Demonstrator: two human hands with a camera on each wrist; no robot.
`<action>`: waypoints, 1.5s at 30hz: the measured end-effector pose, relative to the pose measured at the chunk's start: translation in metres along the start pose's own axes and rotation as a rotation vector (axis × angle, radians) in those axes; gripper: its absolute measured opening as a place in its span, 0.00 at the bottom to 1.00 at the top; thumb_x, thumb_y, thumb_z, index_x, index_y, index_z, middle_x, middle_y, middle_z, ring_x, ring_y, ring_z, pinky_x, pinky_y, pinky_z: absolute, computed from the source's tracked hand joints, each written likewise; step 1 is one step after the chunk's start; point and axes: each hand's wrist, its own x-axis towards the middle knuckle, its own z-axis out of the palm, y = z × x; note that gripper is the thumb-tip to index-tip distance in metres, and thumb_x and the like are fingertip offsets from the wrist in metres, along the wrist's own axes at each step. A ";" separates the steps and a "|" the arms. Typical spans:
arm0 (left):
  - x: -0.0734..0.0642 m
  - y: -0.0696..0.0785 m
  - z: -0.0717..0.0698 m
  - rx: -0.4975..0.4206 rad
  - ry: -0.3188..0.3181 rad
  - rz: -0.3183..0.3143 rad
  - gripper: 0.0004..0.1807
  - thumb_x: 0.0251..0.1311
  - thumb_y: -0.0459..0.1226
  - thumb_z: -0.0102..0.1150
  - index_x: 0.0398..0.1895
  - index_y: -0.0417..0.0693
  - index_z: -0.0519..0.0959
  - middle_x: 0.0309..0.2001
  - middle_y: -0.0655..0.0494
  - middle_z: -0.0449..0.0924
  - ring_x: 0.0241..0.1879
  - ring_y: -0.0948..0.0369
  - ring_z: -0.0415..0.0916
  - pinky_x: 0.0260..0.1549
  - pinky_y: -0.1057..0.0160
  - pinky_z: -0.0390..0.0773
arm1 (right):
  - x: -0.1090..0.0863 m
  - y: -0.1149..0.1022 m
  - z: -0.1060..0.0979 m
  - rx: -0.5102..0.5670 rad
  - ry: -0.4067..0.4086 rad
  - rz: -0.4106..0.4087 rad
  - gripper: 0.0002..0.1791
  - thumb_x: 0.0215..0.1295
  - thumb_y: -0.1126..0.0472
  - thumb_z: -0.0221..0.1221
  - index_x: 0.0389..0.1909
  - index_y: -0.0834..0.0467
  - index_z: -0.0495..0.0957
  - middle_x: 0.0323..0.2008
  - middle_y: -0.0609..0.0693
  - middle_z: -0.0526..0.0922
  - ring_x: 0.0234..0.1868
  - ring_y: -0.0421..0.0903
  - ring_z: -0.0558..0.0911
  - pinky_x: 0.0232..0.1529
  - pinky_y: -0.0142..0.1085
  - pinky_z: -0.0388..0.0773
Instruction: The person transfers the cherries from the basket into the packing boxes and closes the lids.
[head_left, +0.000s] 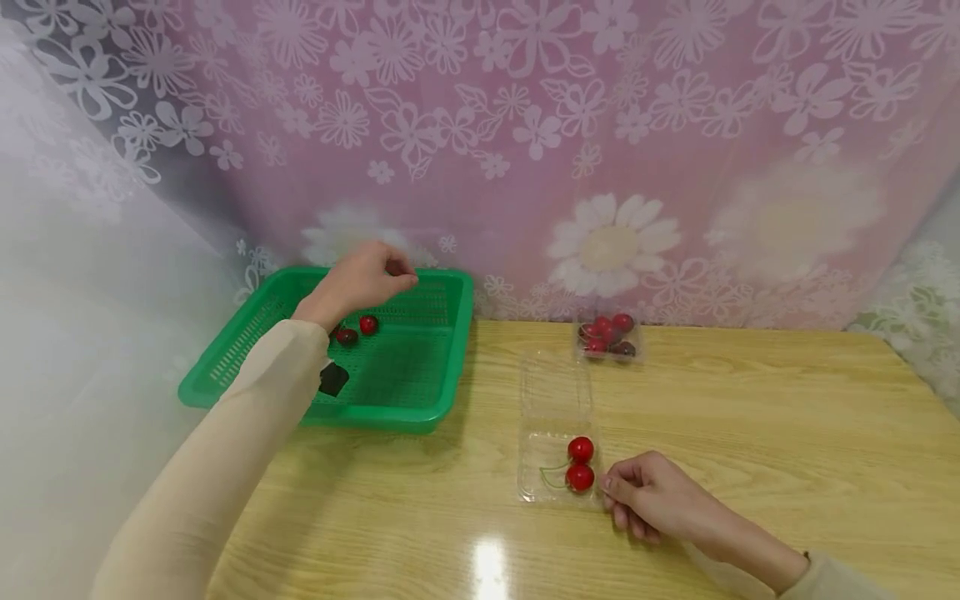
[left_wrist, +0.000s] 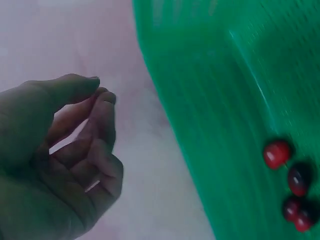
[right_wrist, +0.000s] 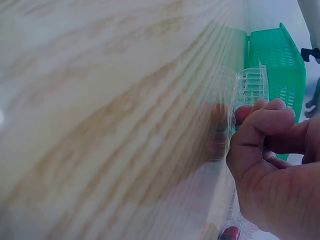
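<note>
Hovering with the left hand (head_left: 358,279) near the far rim of the green basket (head_left: 397,416), with thumb and fingertips drawn together and bare, and pinching with the right hand (head_left: 652,497) the right edge of the open clear box (head_left: 540,452). Seeing two red cherries (head_left: 580,477) lying side by side in that box on the tabletop (head_left: 750,417), more cherries (head_left: 368,325) lying in the basket, and a second clear box (head_left: 638,339) holding cherries near the flowered curtain (head_left: 487,225).

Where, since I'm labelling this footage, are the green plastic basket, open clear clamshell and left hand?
Green plastic basket (head_left: 382,416), head view: front rim.
Open clear clamshell (head_left: 557,390), head view: its far half.
Left hand (head_left: 362,278), head view: back of the hand.
</note>
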 end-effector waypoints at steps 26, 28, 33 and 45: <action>0.002 -0.095 0.026 0.111 -0.314 -0.597 0.30 0.74 0.38 0.54 0.73 0.35 0.59 0.43 0.41 0.77 0.19 0.62 0.68 0.27 0.61 0.73 | 0.003 -0.001 0.004 -0.046 0.014 -0.012 0.19 0.81 0.59 0.49 0.32 0.65 0.79 0.20 0.47 0.78 0.16 0.37 0.70 0.15 0.26 0.66; 0.003 -0.095 0.027 0.108 -0.321 -0.594 0.28 0.72 0.40 0.58 0.68 0.36 0.63 0.34 0.46 0.78 0.21 0.61 0.70 0.28 0.60 0.73 | 0.003 0.000 0.004 -0.046 0.016 -0.010 0.18 0.81 0.59 0.49 0.32 0.65 0.79 0.20 0.47 0.78 0.16 0.37 0.70 0.15 0.26 0.66; 0.002 -0.094 0.026 0.105 -0.323 -0.576 0.27 0.70 0.41 0.62 0.64 0.36 0.66 0.23 0.53 0.76 0.23 0.60 0.72 0.29 0.60 0.71 | 0.003 0.000 0.004 -0.042 0.019 -0.008 0.19 0.81 0.58 0.49 0.32 0.65 0.79 0.20 0.47 0.78 0.16 0.37 0.70 0.15 0.26 0.66; -0.006 -0.086 0.022 0.141 -0.304 -0.474 0.43 0.69 0.49 0.62 0.76 0.32 0.56 0.40 0.43 0.83 0.40 0.50 0.82 0.33 0.60 0.74 | 0.003 -0.002 0.002 -0.016 0.007 -0.007 0.19 0.81 0.58 0.48 0.32 0.65 0.79 0.20 0.46 0.78 0.16 0.37 0.70 0.16 0.25 0.65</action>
